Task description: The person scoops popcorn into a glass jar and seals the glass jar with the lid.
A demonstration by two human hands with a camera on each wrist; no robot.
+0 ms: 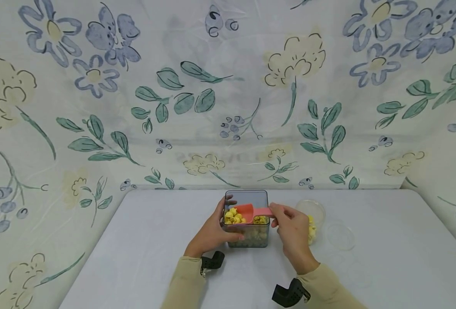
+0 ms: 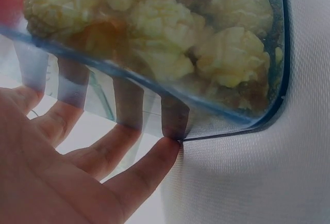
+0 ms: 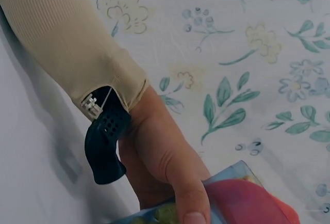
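Observation:
A clear, grey-tinted square container (image 1: 248, 241) stands on the table with popcorn (image 2: 165, 28) inside. My left hand (image 1: 211, 231) grips it from the left side, thumb across the front and fingers spread along the far side. Between thumb and fingers, my right hand (image 1: 295, 229) pinches the pink handle of a popcorn scoop (image 1: 244, 212). The scoop's red bowl lies level within the container's opening, and yellow popcorn pieces (image 1: 233, 216) sit at its left end. In the right wrist view the scoop (image 3: 247, 201) shows beyond the thumb, partly cut off by the frame.
Right of the container, partly behind my right hand, lies a round clear tub (image 1: 316, 207) with yellow popcorn (image 1: 311, 231) by it. A round clear lid (image 1: 341, 237) rests flat farther right. The white table (image 1: 147, 231) ends at a floral cloth (image 1: 243, 141) behind.

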